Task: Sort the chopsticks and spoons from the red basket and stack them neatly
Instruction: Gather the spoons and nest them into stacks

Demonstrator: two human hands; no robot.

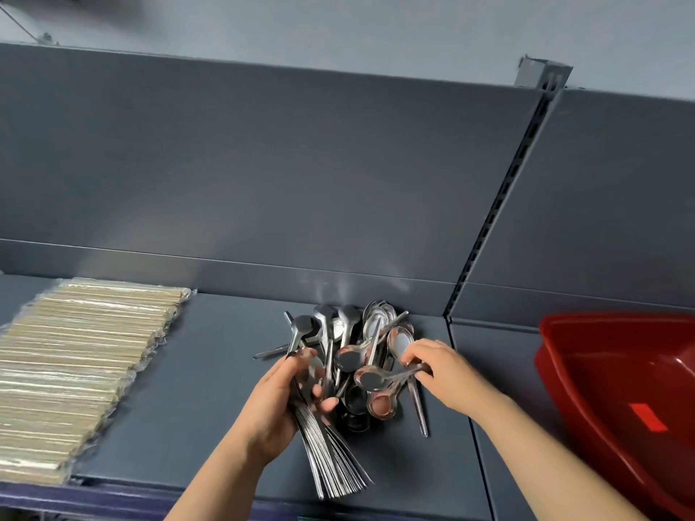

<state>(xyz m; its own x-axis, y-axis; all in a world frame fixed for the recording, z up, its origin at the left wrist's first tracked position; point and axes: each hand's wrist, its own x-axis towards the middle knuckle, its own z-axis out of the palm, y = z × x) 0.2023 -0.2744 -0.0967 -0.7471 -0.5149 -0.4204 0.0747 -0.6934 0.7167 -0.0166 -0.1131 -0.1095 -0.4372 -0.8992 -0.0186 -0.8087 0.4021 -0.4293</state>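
Gripping in left hand (280, 404) a fanned bundle of spoons (334, 468), slim polished steel. Pinching with right hand (440, 370) the handle of one round-bowled spoon (370, 378) atop loose glossy pile (361, 332) on matte grey metal shelf (210, 389). Stacked at left: pale chopsticks (75, 370) in crinkled clear sleeves. At right: smooth red basket (620, 389).

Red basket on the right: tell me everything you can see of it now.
The red basket looks like glossy moulded plastic, with a thick rim and smooth sloping walls. It sits on the grey shelf at far right, cut off by the frame's edges. A brighter red rectangular patch shows on its inside. No cutlery shows in the visible part. Neither the left hand nor the right hand touches it.
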